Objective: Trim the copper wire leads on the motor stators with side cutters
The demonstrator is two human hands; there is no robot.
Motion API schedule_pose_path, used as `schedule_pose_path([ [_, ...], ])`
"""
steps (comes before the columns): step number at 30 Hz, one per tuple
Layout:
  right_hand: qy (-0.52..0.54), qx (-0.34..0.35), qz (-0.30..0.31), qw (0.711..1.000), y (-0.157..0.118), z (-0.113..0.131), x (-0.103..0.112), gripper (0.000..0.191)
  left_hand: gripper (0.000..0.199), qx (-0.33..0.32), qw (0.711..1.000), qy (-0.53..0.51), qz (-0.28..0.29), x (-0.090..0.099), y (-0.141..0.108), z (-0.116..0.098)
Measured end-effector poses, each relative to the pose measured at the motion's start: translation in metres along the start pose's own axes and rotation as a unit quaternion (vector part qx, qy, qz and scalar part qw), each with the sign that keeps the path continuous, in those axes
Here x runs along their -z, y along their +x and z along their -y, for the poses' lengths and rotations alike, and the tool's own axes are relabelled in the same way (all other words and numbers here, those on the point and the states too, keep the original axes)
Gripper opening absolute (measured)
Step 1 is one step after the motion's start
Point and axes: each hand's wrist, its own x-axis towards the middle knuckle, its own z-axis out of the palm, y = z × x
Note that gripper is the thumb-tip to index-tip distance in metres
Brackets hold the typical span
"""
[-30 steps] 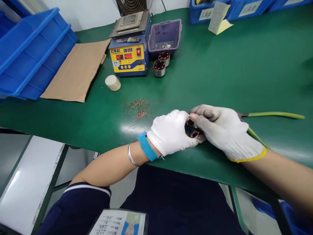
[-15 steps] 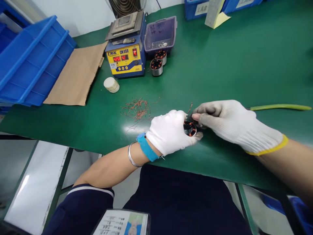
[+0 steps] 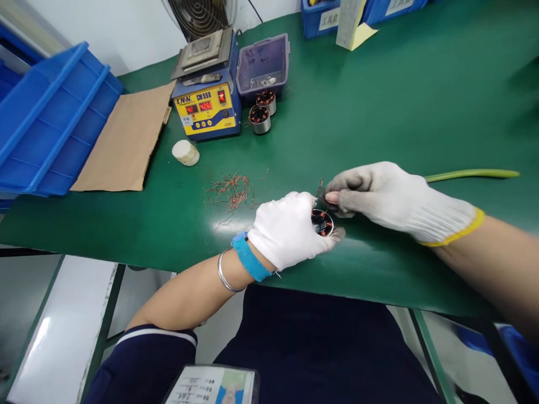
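My left hand (image 3: 286, 231), in a white glove, is wrapped round a motor stator (image 3: 323, 223), a metal ring with copper windings and a dark inside. Close beside it, my right hand (image 3: 370, 191) is closed, thumb and forefinger pinched at the ring's upper edge on a thin copper wire (image 3: 320, 185). A little of that wire sticks up by the fingertips. Behind the right wrist a green handle (image 3: 475, 175) extends to the right; its other end is hidden, and I cannot tell whether the hand touches it.
Copper wire clippings (image 3: 231, 191) lie left of my hands. Beyond them are a white round pot (image 3: 186, 152), a yellow-fronted CM 558 unit (image 3: 206, 112), two more stators (image 3: 260, 120) and a purple bin (image 3: 288, 62). Cardboard (image 3: 122, 140) and a blue crate (image 3: 54, 123) occupy the left.
The camera view has shifted and turned slightly. Both hands keep nearly the same grip on the stator and the wire. The unit's red display reads differently.
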Motion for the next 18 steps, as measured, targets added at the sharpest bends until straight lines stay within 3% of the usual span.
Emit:
schedule_pose_path([
  [4, 0.073, -0.027, -0.114, 0.990, 0.004, 0.009, 0.000, 0.014, 0.049, -0.002, 1.000, 0.009, -0.002, -0.001, -0.001, 0.001],
  [5, 0.066, -0.029, -0.118, 0.990, 0.005, 0.009, 0.001, 0.015, 0.049, 0.000, 1.000, 0.009, 0.000, -0.001, -0.001, 0.000],
  [8, 0.008, -0.017, -0.034, 0.999, 0.004, 0.006, -0.002, 0.016, 0.053, 0.005, 1.000, 0.012, 0.003, -0.003, -0.003, -0.001],
  [10, 0.019, -0.007, -0.019, 1.000, 0.004, 0.008, -0.007, 0.013, 0.052, 0.006, 1.000, 0.015, -0.003, -0.004, -0.004, -0.002],
  [13, 0.105, -0.005, -0.146, 0.984, 0.003, 0.015, -0.004, 0.005, 0.048, 0.005, 1.000, 0.018, -0.011, -0.005, -0.004, -0.003],
  [16, 0.140, 0.018, -0.295, 0.945, -0.002, 0.007, 0.023, 0.013, 0.051, 0.001, 1.000, -0.008, 0.006, -0.002, -0.004, 0.000],
  [17, 0.115, 0.029, -0.316, 0.941, -0.004, -0.001, 0.036, 0.016, 0.055, 0.003, 0.999, -0.034, 0.022, 0.000, -0.003, 0.002],
  [18, 0.059, 0.041, -0.299, 0.951, -0.005, -0.012, 0.049, 0.023, 0.062, 0.008, 0.997, -0.066, 0.032, 0.002, -0.003, 0.004],
])
